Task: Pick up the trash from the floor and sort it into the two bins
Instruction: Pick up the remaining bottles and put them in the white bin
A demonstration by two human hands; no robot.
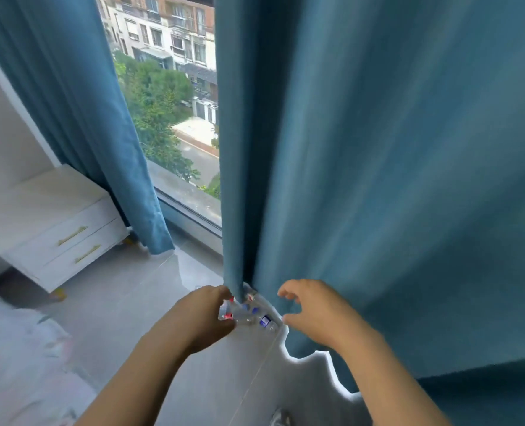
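Several clear plastic bottles (256, 318) with red and blue labels lie on the grey floor at the foot of the blue curtain. My left hand (204, 315) reaches down to them, its fingers curled around the leftmost bottle with the red label (226, 312). My right hand (310, 305) hovers just right of the bottles with fingers spread and holds nothing. The curtain's hem hides part of the bottle pile. No bin is in view.
A long blue curtain (393, 179) hangs at the right and middle, another panel (79, 118) at the left, with a window between. A white drawer unit (55, 229) stands at the left. White bedding (18, 364) fills the lower left corner.
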